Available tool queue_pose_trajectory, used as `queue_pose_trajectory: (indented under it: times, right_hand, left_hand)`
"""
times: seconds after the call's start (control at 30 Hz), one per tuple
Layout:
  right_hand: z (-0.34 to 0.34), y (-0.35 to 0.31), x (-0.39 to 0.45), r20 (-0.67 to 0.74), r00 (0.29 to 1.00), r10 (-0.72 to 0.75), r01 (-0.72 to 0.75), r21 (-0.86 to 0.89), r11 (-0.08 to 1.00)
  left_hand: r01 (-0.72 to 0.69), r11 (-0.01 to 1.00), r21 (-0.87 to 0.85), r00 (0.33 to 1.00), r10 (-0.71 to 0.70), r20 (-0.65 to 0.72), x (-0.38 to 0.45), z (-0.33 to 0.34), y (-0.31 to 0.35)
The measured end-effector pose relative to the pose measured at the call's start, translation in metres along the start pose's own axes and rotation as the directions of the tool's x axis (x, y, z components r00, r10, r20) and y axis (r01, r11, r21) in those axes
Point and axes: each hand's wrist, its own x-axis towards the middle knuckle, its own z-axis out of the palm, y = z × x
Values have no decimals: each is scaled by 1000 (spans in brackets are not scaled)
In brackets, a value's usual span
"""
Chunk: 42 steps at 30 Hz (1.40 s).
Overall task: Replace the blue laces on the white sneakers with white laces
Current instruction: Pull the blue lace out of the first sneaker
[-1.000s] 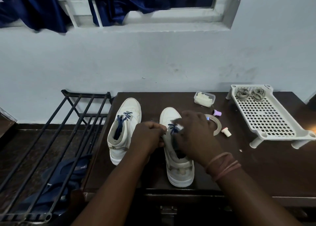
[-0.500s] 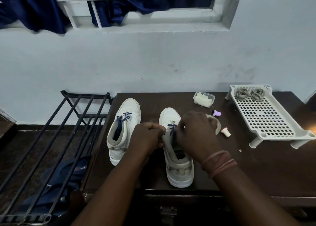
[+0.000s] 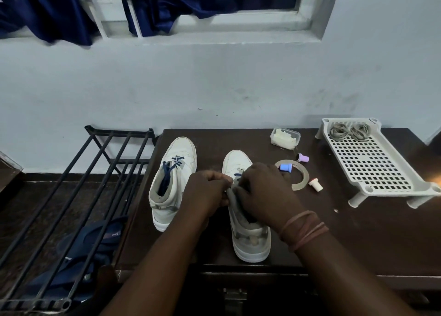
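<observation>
While both hands work at the throat of the right-hand sneaker (image 3: 248, 239), centre of frame, the step looks like unthreading the blue lace (image 3: 238, 175) from its upper eyelets. Left hand (image 3: 210, 191) is curled tight, thumb and fingers pinched at the shoe's collar edge; it seems to have lace or collar in that pinch, can't tell which. Right hand (image 3: 265, 194) is curled over the tongue area, fingers bent down into the opening, prob. gripping lace or tongue, hidden by its own back. Only a short bit of blue shows just above the knuckles, so most of this lace is either out or covered.

To do it well, IMO: steady the collar w/ one hand, pull lace out one eyelet at a time w/ the other, no yanking, so eyelets don't tear & the shoe doesn't slide on the dark table (image 3: 358, 232).

Second sneaker (image 3: 174, 186), centre-left, has its blue lace (image 3: 170, 170) threaded & untouched. White laces (image 3: 349, 131) look coiled on the white perforated rack (image 3: 372, 163), upper right, well apart from the hands.
</observation>
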Motion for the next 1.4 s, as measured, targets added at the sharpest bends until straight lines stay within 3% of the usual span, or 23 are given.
queue_pose_trajectory:
  times: [0.1,0.2,0.27,0.33,0.4,0.5,0.6,0.67,0.73,0.8,0.9,1.1,1.27,1.4]
  right_hand:
    - [-2,2,1,-22,1000,18,-18,17,1000]
    - [-11,17,7,-231,949,213,-193,107,975]
    - [-19,30,9,-308,889,338,-249,293,923]
    - [-24,34,8,-241,884,402,-294,382,876]
    - [-26,35,5,-190,878,439,-355,356,864]
    - [-30,42,4,-248,836,490,-397,343,851]
    - [-24,49,7,-149,840,522,-474,269,838]
    - [-19,47,6,-123,867,483,-437,278,856]
    - [-17,39,4,-113,926,361,-307,335,891]
    - [-16,25,2,-14,958,288,-261,379,888]
    - [2,11,2,25,975,219,-216,311,926]
    - [3,36,6,153,917,369,-395,476,786]
    - [7,43,7,218,892,396,-449,515,730]
    - [8,45,9,223,908,354,-417,546,727]
  left_hand:
    - [-6,1000,11,1000,6,-6,0,1,1]
    - [-3,1000,21,1000,3,-17,-1,2,1]
    - [-5,1000,28,1000,6,-27,-1,3,1]
    - [-27,997,74,999,30,-46,-2,4,1]
    - [-55,990,133,996,63,-60,-3,7,-1]
    - [-74,982,172,993,87,-74,-5,9,-1]
    - [-90,978,189,990,109,-90,-6,8,0]
    - [-109,971,212,986,133,-99,-6,10,0]
    - [-123,969,215,984,147,-97,-6,14,-1]
    - [-145,963,226,983,167,-82,-5,20,-3]
    - [-200,935,293,976,217,-26,-4,24,-10]
    - [-242,865,439,966,256,28,6,9,-16]
    - [-323,728,605,931,359,66,10,12,-22]
    - [-544,362,757,750,614,246,6,22,-14]
